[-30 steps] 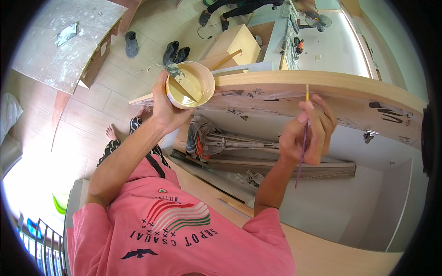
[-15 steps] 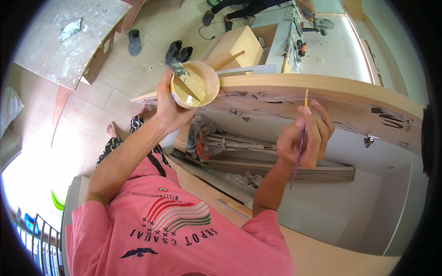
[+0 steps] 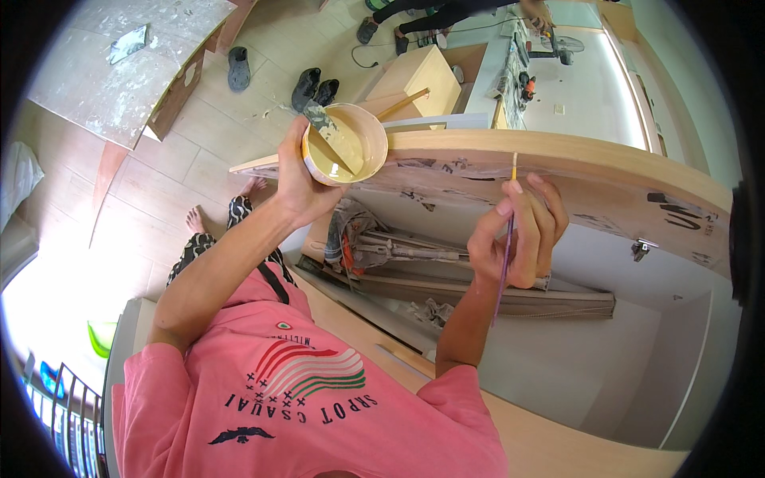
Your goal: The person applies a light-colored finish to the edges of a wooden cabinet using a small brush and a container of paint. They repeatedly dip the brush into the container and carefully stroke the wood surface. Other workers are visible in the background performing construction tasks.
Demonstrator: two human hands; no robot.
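Note:
My left hand (image 3: 307, 187) is closed around a small white tub (image 3: 373, 143) of cream-coloured paste, tipped so its inside shows. A putty knife (image 3: 335, 146) with a dark, smeared end rests in the tub, its blade in the paste. Between the thumb and fingers of my right hand (image 3: 522, 231) is a thin paintbrush (image 3: 505, 263) with a purple handle. Its pale tip points up at the wooden panel (image 3: 550, 145) in front of me; whether tip and edge touch I cannot tell. Marks and film cover the panel's underside.
Below the panel, an open cabinet (image 3: 621, 350) holds a cloth-wrapped bundle of poles (image 3: 414, 248). A metal hinge (image 3: 640, 249) hangs on the panel. At the far left stands a stained worktable (image 3: 80, 80). Dark shoes (image 3: 307, 89) lie on the floor; another person's legs (image 3: 406, 17) show beyond.
My right hand and the paintbrush have shifted slightly left along the panel edge. In the picture, the tub has moved a little to the right, still in my left hand.

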